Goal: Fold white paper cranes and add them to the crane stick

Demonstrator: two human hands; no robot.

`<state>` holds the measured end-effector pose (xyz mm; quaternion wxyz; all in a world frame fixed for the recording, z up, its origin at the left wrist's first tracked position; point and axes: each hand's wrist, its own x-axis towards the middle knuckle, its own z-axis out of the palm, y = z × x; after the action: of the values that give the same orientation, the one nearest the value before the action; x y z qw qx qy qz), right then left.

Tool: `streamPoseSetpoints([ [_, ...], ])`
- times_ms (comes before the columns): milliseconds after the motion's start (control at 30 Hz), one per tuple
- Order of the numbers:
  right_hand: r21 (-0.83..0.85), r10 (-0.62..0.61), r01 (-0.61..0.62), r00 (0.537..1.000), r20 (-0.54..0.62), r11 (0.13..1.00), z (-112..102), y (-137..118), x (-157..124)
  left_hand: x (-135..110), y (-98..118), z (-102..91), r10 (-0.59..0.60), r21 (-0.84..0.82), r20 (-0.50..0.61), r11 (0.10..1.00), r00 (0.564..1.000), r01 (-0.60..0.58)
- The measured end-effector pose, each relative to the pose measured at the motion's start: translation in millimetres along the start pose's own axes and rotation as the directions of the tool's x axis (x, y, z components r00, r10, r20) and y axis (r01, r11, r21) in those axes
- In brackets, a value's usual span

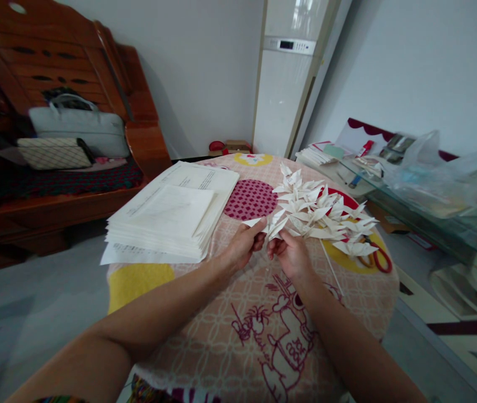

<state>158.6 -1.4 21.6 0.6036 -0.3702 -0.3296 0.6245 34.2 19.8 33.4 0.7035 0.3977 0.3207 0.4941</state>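
Round worktop (pixel 204 347), covered with a pink patterned cloth, stands in a room with grey walls; a tall white air-conditioning unit (pixel 284 84) occupies the far corner and a wooden bench (pixel 66 196) carrying two bags stands at far left. The left hand (pixel 244 243) and the right hand (pixel 291 252) meet at the centre of the worktop, just above the cloth. Both sets of fingers are pressed together, pinching one folded paper piece (pixel 272 225) between them, the left hand on its left side and the right hand on its lower right. A pile of folded paper shapes (pixel 326 212) lies just beyond the hands, to the far right. Red-handled scissors (pixel 379 258) lie partly under that pile. A stack of white sheets (pixel 171 218) rests on the left of the worktop. A thin white stick (pixel 331 270) lies right of the right hand.
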Motion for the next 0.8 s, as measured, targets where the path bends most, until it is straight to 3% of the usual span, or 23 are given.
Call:
streamPoseSetpoints([
  [233, 0.027, 0.085, -0.085, 0.996, -0.002, 0.996, 3, 3, 0, -2, -3, 2.3, -0.024, 0.009, 0.007, 1.0, 1.0, 0.024],
  [400, 0.122, 0.181, -0.177, 0.983, -0.024, 0.977, 4, -1, 3, 3, -2, -1.2, -0.029, -0.096, -0.066, 0.995, 0.997, 0.023],
  [667, 0.187, 0.317, -0.299, 0.946, -0.074, 0.936, 8, -7, 1, 5, -5, 3.3, -0.201, -0.28, -0.008, 0.941, 0.98, 0.19],
  [800, 0.177, 0.342, -0.324, 0.937, -0.078, 0.929, 9, -8, 1, 3, -4, 6.1, -0.226, -0.329, -0.036, 0.923, 0.973, 0.202],
])
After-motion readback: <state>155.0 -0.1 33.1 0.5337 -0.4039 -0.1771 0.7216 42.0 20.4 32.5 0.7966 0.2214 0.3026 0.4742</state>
